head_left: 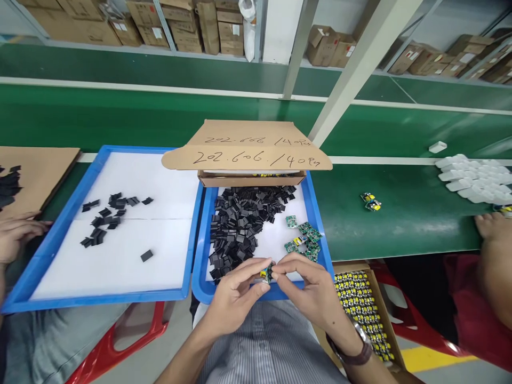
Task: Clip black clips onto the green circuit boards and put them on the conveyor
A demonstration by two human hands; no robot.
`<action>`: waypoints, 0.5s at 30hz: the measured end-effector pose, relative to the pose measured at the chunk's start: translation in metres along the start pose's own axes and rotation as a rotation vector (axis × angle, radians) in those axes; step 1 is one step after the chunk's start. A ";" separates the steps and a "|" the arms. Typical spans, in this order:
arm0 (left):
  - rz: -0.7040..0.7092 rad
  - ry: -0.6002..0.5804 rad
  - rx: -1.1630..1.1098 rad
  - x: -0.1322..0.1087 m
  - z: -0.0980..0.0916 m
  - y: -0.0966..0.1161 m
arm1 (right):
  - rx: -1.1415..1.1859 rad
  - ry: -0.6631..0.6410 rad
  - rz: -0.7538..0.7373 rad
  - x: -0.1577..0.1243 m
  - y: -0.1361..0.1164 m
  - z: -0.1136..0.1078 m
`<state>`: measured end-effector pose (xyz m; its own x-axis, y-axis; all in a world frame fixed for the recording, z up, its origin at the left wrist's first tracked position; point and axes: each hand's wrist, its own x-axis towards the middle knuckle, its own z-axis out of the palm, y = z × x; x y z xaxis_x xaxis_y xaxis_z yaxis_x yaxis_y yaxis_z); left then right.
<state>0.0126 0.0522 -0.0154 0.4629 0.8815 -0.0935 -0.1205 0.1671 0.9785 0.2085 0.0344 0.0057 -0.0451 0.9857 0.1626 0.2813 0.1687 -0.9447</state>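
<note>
Between my two hands, over the front edge of a blue-rimmed tray (326, 255), is a small green circuit board (268, 272) with a yellow part on it. My left hand (239, 290) pinches its left side with thumb and fingers. At its right edge, my right hand (304, 282) grips it with the fingertips. Fingers cover much of the board. Just beyond my hands, a heap of black rectangular pieces (240, 224) fills the tray's left part. Several green circuit boards (311, 233) lie loosely at the tray's right.
An open cardboard box (252, 179) with handwritten numbers stands behind the tray. Left is a second blue tray (186, 266) with scattered black pieces (116, 201). A carton of yellow-topped boards (362, 309) sits low right. Co-workers' hands (20, 234) flank both sides; white trays (476, 178) lie far right.
</note>
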 end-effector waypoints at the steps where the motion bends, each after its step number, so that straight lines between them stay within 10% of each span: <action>1: 0.020 0.001 0.043 0.000 -0.001 0.001 | -0.012 0.010 -0.009 0.000 0.000 0.001; 15: 0.094 -0.011 0.283 -0.003 0.002 -0.011 | 0.211 -0.034 0.171 0.006 0.019 0.006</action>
<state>0.0141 0.0469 -0.0259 0.4707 0.8823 0.0007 0.0858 -0.0466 0.9952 0.2080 0.0435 -0.0130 -0.0472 0.9988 -0.0107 0.0817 -0.0068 -0.9966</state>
